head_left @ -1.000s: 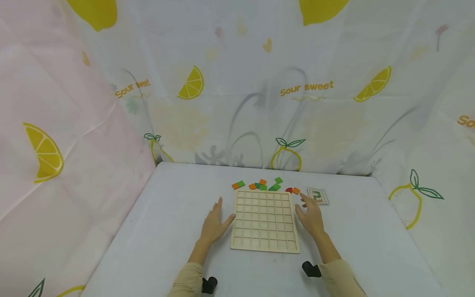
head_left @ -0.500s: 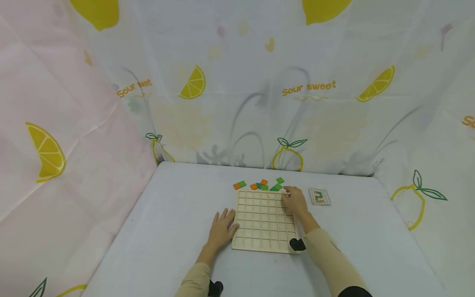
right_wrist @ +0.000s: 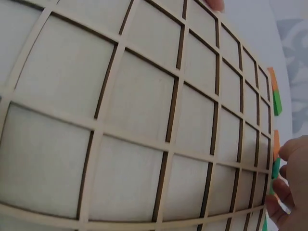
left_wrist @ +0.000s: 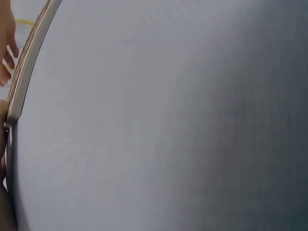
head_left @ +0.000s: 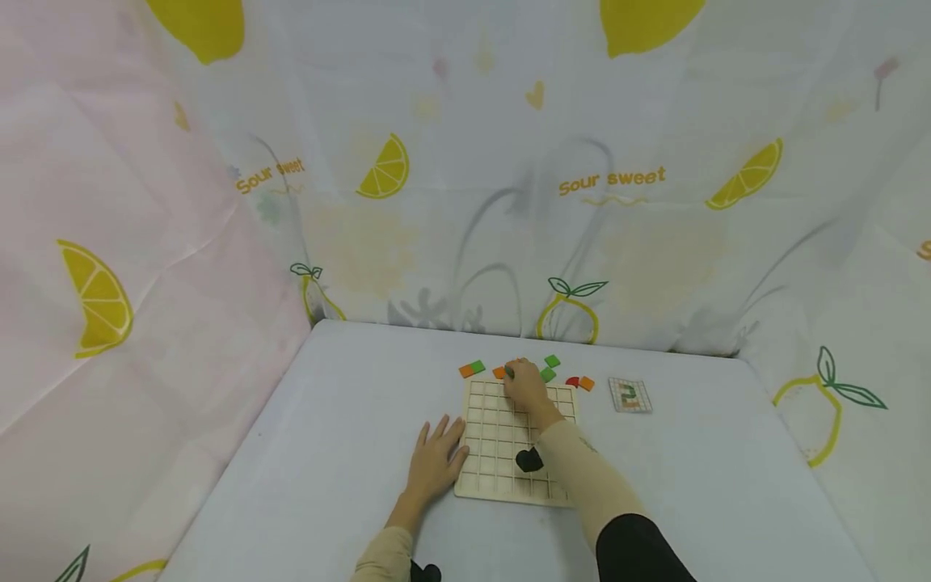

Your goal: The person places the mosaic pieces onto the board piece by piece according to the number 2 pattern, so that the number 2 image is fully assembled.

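Note:
A pale wooden grid board (head_left: 489, 453) lies on the white table, its cells bare where I can see them. My left hand (head_left: 433, 465) rests by its left edge with fingers spread, the thumb at the rim. Across the board reaches my right hand (head_left: 527, 386), its curled fingertips pinching a dark green tile (head_left: 509, 372) at the far edge. The right wrist view shows that green tile (right_wrist: 275, 168) by the fingers. Around it lie an orange tile (head_left: 499, 373) and a bright green tile (head_left: 548, 374); the hand hides other pieces.
An orange tile (head_left: 465, 371) and a green tile (head_left: 478, 366) sit beyond the board's far left corner. To the right are another green tile (head_left: 552, 360), a red quarter-round piece (head_left: 572, 381), an orange tile (head_left: 586, 383) and a patterned grid card (head_left: 629, 395).
My right hand has moved left from beside the card, past the red piece, to the dark green tile. The left hand has settled against the board's left edge.

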`<state>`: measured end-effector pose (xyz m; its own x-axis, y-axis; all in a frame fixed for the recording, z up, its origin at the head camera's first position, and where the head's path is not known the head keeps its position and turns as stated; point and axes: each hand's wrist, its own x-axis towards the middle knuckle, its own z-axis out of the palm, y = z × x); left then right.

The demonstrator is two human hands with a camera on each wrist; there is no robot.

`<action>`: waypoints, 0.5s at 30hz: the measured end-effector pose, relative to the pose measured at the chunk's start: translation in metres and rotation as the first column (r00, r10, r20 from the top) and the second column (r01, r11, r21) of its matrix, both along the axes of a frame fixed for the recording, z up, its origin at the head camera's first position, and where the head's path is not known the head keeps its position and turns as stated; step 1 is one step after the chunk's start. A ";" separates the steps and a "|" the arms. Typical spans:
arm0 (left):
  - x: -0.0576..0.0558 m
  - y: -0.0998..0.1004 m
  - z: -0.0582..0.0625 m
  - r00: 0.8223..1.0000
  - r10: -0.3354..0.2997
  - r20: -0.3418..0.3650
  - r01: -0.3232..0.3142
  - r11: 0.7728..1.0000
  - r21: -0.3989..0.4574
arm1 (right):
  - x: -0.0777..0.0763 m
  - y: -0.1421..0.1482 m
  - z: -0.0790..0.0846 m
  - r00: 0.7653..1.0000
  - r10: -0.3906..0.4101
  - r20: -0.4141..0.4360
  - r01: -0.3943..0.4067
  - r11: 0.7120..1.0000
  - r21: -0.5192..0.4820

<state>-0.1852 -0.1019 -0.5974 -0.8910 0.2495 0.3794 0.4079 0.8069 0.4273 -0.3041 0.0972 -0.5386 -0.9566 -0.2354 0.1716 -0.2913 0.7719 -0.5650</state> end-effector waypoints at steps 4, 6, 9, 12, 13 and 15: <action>0.000 0.000 0.000 1.000 0.002 0.006 -0.002 1.000 0.004 | -0.004 -0.013 0.004 0.997 -0.012 0.076 -0.001 0.987 0.163; 0.001 0.000 0.000 1.000 0.006 0.009 -0.006 1.000 0.005 | -0.006 -0.017 0.007 0.992 -0.023 0.122 -0.007 0.971 0.238; 0.001 0.000 0.001 1.000 0.008 -0.001 -0.008 1.000 0.004 | -0.008 -0.020 0.009 0.988 -0.027 0.152 -0.017 0.958 0.286; 0.001 -0.001 0.001 1.000 0.000 -0.024 0.000 1.000 0.001 | -0.012 -0.020 0.006 0.989 -0.044 0.140 0.008 0.969 0.248; 0.001 -0.001 0.000 1.000 -0.003 -0.031 0.003 1.000 0.002 | -0.012 -0.020 0.004 0.989 -0.055 0.135 0.024 0.975 0.223; 0.001 -0.001 0.000 0.999 -0.004 -0.043 0.004 1.000 0.003 | -0.015 -0.019 0.001 0.987 -0.082 0.140 0.062 0.988 0.141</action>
